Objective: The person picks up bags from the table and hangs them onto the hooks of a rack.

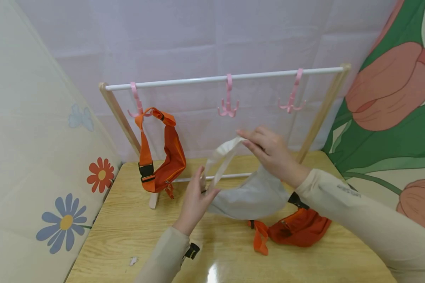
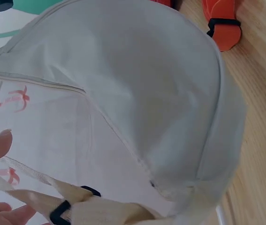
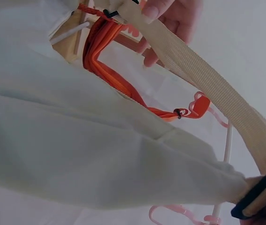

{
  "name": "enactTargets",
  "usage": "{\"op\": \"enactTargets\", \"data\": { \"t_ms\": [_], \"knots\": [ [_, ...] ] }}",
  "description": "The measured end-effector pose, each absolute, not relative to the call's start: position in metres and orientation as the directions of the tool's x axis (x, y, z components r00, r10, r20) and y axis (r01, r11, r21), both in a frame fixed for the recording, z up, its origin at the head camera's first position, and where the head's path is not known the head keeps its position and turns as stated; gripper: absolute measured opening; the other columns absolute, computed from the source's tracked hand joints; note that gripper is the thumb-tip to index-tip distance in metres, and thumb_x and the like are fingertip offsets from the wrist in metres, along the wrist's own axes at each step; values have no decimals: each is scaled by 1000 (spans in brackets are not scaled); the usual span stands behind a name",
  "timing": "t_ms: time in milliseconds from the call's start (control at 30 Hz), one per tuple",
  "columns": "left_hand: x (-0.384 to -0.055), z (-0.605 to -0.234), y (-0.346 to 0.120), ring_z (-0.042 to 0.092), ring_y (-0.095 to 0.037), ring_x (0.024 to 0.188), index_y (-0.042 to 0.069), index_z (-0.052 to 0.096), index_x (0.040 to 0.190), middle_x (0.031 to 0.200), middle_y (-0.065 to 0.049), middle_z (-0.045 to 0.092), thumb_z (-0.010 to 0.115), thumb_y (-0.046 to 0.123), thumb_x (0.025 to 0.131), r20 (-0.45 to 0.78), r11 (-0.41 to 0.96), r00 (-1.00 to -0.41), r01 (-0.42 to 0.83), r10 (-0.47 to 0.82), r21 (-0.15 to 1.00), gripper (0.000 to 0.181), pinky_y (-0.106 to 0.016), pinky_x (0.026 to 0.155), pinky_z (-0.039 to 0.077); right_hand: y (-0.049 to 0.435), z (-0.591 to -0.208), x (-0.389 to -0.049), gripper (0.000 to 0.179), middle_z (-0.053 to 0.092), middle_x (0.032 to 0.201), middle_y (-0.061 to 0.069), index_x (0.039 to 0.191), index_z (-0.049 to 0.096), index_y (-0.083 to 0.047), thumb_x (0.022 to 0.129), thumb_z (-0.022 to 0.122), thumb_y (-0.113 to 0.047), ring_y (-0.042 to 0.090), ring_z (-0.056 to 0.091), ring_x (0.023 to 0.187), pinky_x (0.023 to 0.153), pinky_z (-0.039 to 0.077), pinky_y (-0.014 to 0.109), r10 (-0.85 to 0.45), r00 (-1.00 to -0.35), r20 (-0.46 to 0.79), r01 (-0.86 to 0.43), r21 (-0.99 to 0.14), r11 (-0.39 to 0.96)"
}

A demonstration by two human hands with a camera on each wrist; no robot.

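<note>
One grey bag, held above the table, its strap pinched by the right hand and gripped by the left hand; step, seemingly: loop-shaping before hanging; next move probably calls for raising the spread loop to the middle hook.

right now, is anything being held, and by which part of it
The pale waist bag, by its strap: the right hand grips near the top of the loop, the left hand lower down.
</note>
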State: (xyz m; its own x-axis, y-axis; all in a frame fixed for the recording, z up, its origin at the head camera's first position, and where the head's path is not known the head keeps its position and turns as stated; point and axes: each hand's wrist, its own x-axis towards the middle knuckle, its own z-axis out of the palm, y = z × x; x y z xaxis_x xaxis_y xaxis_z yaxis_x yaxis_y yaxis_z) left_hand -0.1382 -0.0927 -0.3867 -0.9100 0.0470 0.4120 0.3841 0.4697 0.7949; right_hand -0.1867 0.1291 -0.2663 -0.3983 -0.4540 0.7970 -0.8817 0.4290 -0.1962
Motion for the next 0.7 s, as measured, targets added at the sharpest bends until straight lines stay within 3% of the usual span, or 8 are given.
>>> {"op": "enactTargets", "data": {
  "t_ms": [200, 400, 567, 700],
  "knots": [
    [-141, -373, -82, 43, -41, 129, -8, 30, 146, 144, -25, 42, 79, 8, 81, 563, 515, -823, 512, 67, 688, 83, -55, 104, 35, 125, -266, -184, 58, 50, 73, 7, 114, 67, 8, 102, 37, -41, 13, 40, 61, 53, 35, 27, -463, -416, 782, -880, -218, 423],
    [-145, -363, -71, 50, -40, 121, -9, 34, 143, 137, -26, 48, 83, 11, 78, 664, 590, -743, 571, 77, 570, 84, -53, 100, 41, 123, -268, -182, 57, 51, 73, 7, 115, 68, 6, 101, 38, -40, 12, 40, 62, 53, 35, 27, -467, -434, 770, -875, -236, 423],
    [-147, -359, -66, 56, -40, 110, -12, 40, 137, 124, -27, 55, 85, 12, 75, 684, 648, -726, 553, 68, 523, 80, -51, 93, 46, 121, -269, -180, 54, 54, 77, 7, 117, 67, 4, 102, 39, -38, 13, 43, 64, 54, 37, 27, -480, -448, 754, -872, -251, 420],
    [-147, -359, -67, 58, -36, 104, -9, 47, 132, 117, -23, 58, 83, 12, 77, 651, 600, -758, 542, 47, 588, 69, -49, 89, 48, 122, -271, -181, 53, 55, 78, 8, 118, 67, 5, 102, 39, -37, 13, 44, 64, 54, 38, 27, -476, -452, 754, -873, -263, 411]
  ]
}}
